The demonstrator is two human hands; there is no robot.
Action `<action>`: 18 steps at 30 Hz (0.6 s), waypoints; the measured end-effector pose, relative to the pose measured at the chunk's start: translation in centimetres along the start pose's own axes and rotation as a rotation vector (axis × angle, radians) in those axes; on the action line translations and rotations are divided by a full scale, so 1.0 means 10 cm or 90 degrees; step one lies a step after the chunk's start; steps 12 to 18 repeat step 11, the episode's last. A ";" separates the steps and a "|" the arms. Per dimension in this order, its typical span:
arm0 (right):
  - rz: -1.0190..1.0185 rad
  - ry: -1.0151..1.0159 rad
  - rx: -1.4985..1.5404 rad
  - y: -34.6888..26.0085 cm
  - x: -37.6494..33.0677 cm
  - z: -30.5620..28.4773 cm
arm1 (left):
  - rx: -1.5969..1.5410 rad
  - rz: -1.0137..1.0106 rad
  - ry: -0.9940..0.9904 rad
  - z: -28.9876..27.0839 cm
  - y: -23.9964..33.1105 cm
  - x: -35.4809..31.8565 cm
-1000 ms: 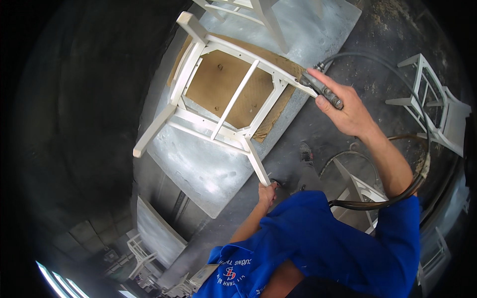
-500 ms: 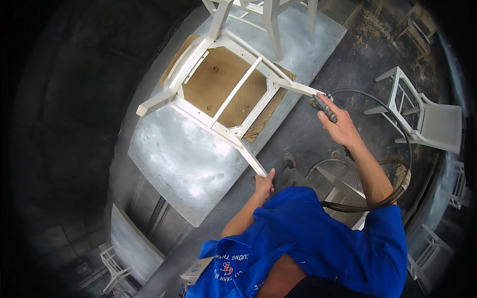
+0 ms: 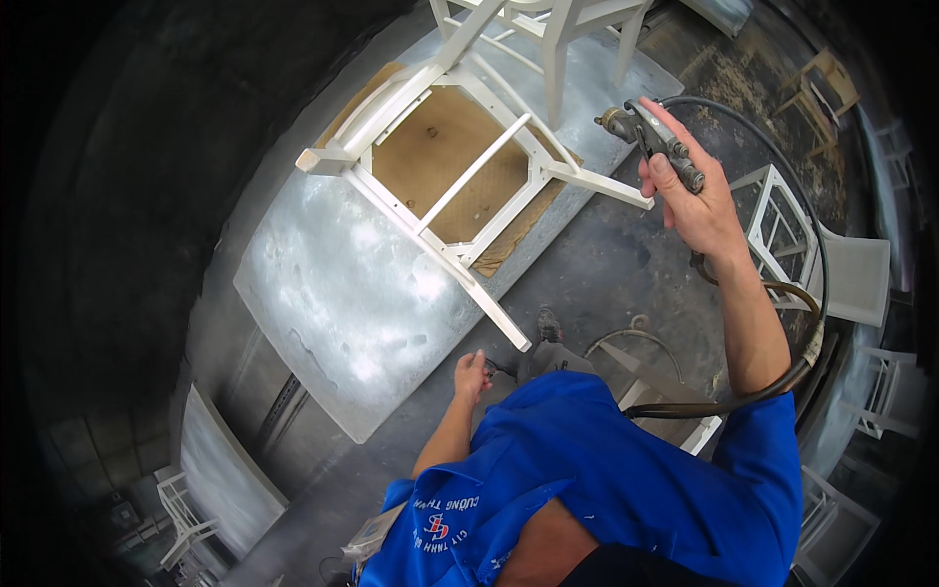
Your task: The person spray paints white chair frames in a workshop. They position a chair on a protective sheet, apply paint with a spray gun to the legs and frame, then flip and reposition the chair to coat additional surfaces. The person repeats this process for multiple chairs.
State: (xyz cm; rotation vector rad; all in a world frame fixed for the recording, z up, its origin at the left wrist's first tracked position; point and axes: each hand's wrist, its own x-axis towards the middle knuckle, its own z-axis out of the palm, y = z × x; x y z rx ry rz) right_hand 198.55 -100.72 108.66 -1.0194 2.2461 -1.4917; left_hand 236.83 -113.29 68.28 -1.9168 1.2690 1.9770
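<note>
Currently my right hand (image 3: 699,201) grips the spray gun (image 3: 653,140) beside the overturned white chair (image 3: 460,176) on the table (image 3: 323,323), left hand (image 3: 472,375) loosely curled, empty; I judge steady, even passes best.

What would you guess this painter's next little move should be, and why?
Probably swing the spray gun in the right hand back toward the upturned white chair; its nozzle sits off beside a leg tip, while the left hand hangs free below.

Our right hand (image 3: 699,201) grips a spray gun (image 3: 653,140) beside the upturned white chair (image 3: 460,186) on the counter (image 3: 333,313); our left hand (image 3: 472,375) hangs empty.
</note>
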 end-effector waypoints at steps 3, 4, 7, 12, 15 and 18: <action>0.021 0.008 -0.090 -0.06 -0.03 0.06 | 0.045 -0.031 0.099 -0.49 -0.38 0.12; 0.045 0.004 -0.113 -0.07 -0.04 0.07 | 0.079 -0.038 0.120 -0.65 -0.52 0.14; 0.157 -0.060 -0.119 -0.06 -0.15 0.21 | 0.147 -0.049 0.149 -1.03 -0.95 0.17; 0.125 -0.214 0.000 -0.05 -0.38 0.48 | 0.163 -0.061 0.143 -1.26 -1.32 0.24; 0.125 -0.214 0.000 -0.05 -0.38 0.48 | 0.163 -0.061 0.143 -1.26 -1.32 0.24; 0.125 -0.214 0.000 -0.05 -0.38 0.48 | 0.163 -0.061 0.143 -1.26 -1.32 0.24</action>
